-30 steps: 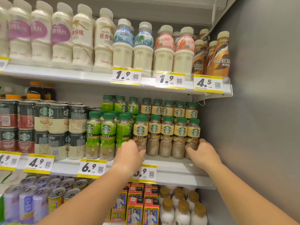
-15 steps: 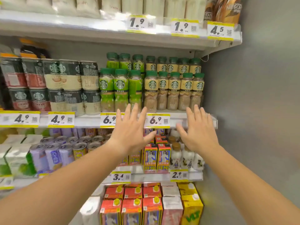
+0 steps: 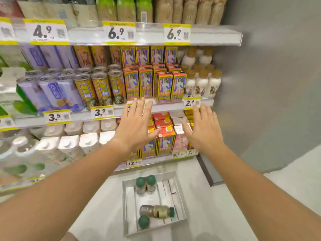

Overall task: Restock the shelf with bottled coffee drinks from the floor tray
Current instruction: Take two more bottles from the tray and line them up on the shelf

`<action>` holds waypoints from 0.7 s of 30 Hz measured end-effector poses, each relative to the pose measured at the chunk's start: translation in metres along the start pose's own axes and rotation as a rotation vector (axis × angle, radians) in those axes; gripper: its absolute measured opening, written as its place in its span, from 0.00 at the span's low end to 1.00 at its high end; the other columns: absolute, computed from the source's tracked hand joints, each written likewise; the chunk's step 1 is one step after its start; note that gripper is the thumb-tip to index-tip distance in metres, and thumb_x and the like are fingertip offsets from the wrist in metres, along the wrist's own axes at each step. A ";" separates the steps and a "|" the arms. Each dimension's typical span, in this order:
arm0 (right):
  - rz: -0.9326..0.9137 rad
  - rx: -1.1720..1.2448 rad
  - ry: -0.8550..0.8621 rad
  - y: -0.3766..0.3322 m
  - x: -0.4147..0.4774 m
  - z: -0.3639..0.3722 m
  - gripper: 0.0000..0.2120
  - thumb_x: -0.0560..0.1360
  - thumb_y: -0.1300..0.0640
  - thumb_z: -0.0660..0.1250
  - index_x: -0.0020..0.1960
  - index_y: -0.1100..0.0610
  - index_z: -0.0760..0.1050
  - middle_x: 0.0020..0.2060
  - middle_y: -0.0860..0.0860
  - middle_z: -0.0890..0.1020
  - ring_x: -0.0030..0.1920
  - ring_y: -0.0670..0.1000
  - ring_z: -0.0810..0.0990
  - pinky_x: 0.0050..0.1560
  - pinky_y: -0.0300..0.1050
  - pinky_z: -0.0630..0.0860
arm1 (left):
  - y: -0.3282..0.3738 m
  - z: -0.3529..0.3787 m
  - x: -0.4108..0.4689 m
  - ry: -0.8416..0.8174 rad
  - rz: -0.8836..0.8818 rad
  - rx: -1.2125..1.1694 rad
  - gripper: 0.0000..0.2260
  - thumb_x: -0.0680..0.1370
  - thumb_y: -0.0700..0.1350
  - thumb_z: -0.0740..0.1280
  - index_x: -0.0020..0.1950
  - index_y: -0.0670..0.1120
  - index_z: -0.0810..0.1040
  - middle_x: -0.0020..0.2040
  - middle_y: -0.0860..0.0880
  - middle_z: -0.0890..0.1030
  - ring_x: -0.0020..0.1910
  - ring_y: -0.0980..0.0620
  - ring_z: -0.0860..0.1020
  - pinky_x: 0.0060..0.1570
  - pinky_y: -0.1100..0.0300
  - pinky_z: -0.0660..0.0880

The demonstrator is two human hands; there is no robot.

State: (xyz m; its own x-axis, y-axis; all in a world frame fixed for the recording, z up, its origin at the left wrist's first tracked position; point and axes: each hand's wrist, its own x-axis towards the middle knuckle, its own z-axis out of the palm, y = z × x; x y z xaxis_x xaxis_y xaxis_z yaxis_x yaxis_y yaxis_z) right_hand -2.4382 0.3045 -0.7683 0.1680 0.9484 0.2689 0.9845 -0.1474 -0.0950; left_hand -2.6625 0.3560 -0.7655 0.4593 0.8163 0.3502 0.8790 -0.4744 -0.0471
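head view: empty hands above tray

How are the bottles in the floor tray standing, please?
Three bottles stand upright, green caps up; one bottle lies tipped on its side in the tray.

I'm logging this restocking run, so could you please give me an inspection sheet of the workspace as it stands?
Surface: pale floor in front of the shelving, tray resting on it.
Job's things: four green-capped bottles in the tray; two upright at the far end, one lying on its side, one upright at the near end. The 6.9 shelf above holds bottles, tops out of frame.
Clutter: nothing seen on the floor besides the tray.
Grippers: left hand and right hand both open, fingers spread, empty, held in front of the lower shelves.
Cables: nothing seen.
Surroundings: shelves of cans, cartons and white bottles; grey wall on the right.
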 end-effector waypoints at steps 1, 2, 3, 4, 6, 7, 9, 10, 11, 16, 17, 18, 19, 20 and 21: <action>0.014 0.002 -0.026 -0.003 -0.011 0.013 0.38 0.75 0.37 0.48 0.78 0.60 0.58 0.78 0.62 0.59 0.78 0.62 0.57 0.76 0.60 0.55 | -0.003 0.013 -0.011 -0.024 -0.004 -0.006 0.42 0.74 0.69 0.55 0.78 0.42 0.60 0.77 0.37 0.64 0.76 0.37 0.62 0.72 0.38 0.61; 0.022 0.008 -0.040 -0.006 -0.020 0.026 0.39 0.75 0.36 0.48 0.78 0.59 0.58 0.78 0.62 0.59 0.78 0.62 0.56 0.76 0.59 0.54 | -0.006 0.026 -0.022 -0.043 -0.008 -0.019 0.42 0.74 0.69 0.56 0.78 0.42 0.60 0.77 0.38 0.65 0.76 0.37 0.62 0.72 0.38 0.61; 0.029 0.018 -0.061 -0.010 -0.030 0.039 0.39 0.74 0.36 0.47 0.78 0.59 0.58 0.78 0.61 0.59 0.78 0.62 0.56 0.76 0.59 0.54 | -0.008 0.039 -0.034 -0.069 -0.012 -0.034 0.42 0.73 0.70 0.56 0.78 0.43 0.60 0.77 0.38 0.65 0.76 0.37 0.62 0.72 0.38 0.61; 0.036 0.025 -0.093 -0.014 -0.039 0.050 0.40 0.74 0.36 0.46 0.78 0.59 0.58 0.78 0.61 0.59 0.78 0.61 0.55 0.76 0.58 0.54 | -0.010 0.051 -0.046 -0.102 -0.017 -0.051 0.42 0.73 0.70 0.55 0.78 0.43 0.60 0.77 0.38 0.65 0.76 0.37 0.62 0.72 0.38 0.61; 0.045 0.037 -0.161 -0.021 -0.059 0.076 0.38 0.76 0.37 0.48 0.78 0.59 0.56 0.78 0.60 0.58 0.78 0.61 0.54 0.77 0.58 0.53 | -0.015 0.077 -0.072 -0.167 -0.022 -0.090 0.41 0.74 0.69 0.56 0.79 0.42 0.59 0.77 0.38 0.65 0.76 0.37 0.62 0.73 0.39 0.61; 0.044 0.041 -0.193 -0.024 -0.069 0.089 0.37 0.77 0.38 0.50 0.79 0.59 0.55 0.79 0.60 0.57 0.79 0.60 0.53 0.77 0.58 0.52 | -0.016 0.090 -0.085 -0.200 -0.022 -0.112 0.41 0.75 0.69 0.56 0.79 0.42 0.58 0.76 0.38 0.65 0.76 0.37 0.62 0.74 0.41 0.61; 0.039 0.045 -0.258 -0.030 -0.086 0.115 0.36 0.78 0.39 0.51 0.79 0.59 0.54 0.79 0.59 0.56 0.79 0.59 0.51 0.78 0.57 0.51 | -0.017 0.113 -0.107 -0.263 -0.024 -0.166 0.40 0.76 0.68 0.54 0.78 0.40 0.58 0.74 0.38 0.67 0.74 0.39 0.65 0.74 0.46 0.63; 0.036 0.050 -0.293 -0.033 -0.095 0.127 0.36 0.79 0.39 0.52 0.79 0.58 0.53 0.79 0.59 0.56 0.79 0.59 0.51 0.78 0.57 0.50 | -0.015 0.123 -0.119 -0.289 -0.039 -0.205 0.40 0.77 0.67 0.54 0.78 0.39 0.59 0.73 0.39 0.68 0.72 0.40 0.66 0.73 0.48 0.64; 0.034 0.054 -0.334 -0.035 -0.102 0.141 0.35 0.79 0.40 0.52 0.80 0.58 0.52 0.79 0.58 0.55 0.79 0.58 0.50 0.78 0.56 0.50 | -0.012 0.133 -0.130 -0.318 -0.076 -0.266 0.39 0.77 0.66 0.56 0.78 0.39 0.59 0.73 0.40 0.68 0.72 0.42 0.66 0.72 0.50 0.64; 0.033 0.066 -0.501 -0.040 -0.134 0.208 0.36 0.79 0.38 0.48 0.80 0.56 0.49 0.80 0.57 0.53 0.80 0.56 0.49 0.78 0.53 0.50 | 0.008 0.180 -0.174 -0.415 -0.427 -0.660 0.33 0.77 0.58 0.68 0.76 0.44 0.61 0.70 0.47 0.68 0.71 0.48 0.66 0.68 0.57 0.65; 0.026 0.063 -0.516 -0.041 -0.139 0.222 0.37 0.78 0.36 0.45 0.80 0.57 0.49 0.80 0.57 0.54 0.80 0.56 0.50 0.78 0.53 0.52 | 0.012 0.190 -0.180 -0.419 -0.516 -0.736 0.30 0.77 0.57 0.69 0.73 0.45 0.65 0.67 0.48 0.70 0.68 0.48 0.68 0.65 0.59 0.66; 0.017 0.060 -0.523 -0.041 -0.142 0.234 0.38 0.77 0.36 0.43 0.80 0.57 0.51 0.79 0.57 0.56 0.79 0.57 0.52 0.78 0.53 0.53 | 0.017 0.199 -0.186 -0.420 -0.618 -0.829 0.24 0.77 0.55 0.70 0.69 0.48 0.67 0.62 0.50 0.72 0.65 0.49 0.71 0.62 0.61 0.67; 0.008 0.063 -0.532 -0.041 -0.145 0.247 0.39 0.76 0.35 0.42 0.79 0.57 0.51 0.79 0.57 0.58 0.79 0.57 0.53 0.77 0.53 0.55 | 0.022 0.209 -0.191 -0.437 -0.732 -0.917 0.20 0.77 0.53 0.70 0.65 0.51 0.68 0.58 0.53 0.73 0.62 0.50 0.72 0.59 0.61 0.67; 0.006 0.076 -0.552 -0.041 -0.147 0.258 0.38 0.77 0.36 0.43 0.79 0.57 0.52 0.79 0.57 0.58 0.79 0.56 0.53 0.78 0.52 0.54 | 0.027 0.219 -0.196 -0.468 -0.844 -0.998 0.20 0.78 0.51 0.70 0.66 0.51 0.67 0.57 0.54 0.73 0.59 0.51 0.72 0.57 0.61 0.67; 0.011 0.098 -0.584 -0.041 -0.148 0.270 0.36 0.78 0.37 0.45 0.80 0.56 0.51 0.79 0.56 0.56 0.79 0.56 0.52 0.78 0.52 0.52 | 0.032 0.231 -0.200 -0.515 -0.948 -1.047 0.22 0.78 0.50 0.70 0.69 0.48 0.66 0.59 0.53 0.73 0.59 0.51 0.72 0.57 0.60 0.68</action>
State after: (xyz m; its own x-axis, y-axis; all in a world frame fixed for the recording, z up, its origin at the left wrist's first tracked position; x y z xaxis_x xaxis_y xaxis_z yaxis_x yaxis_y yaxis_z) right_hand -2.5166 0.2459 -1.0627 0.0952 0.9486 -0.3019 0.9690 -0.1578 -0.1900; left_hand -2.6970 0.2536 -1.0536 -0.0229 0.8644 -0.5023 0.4835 0.4493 0.7512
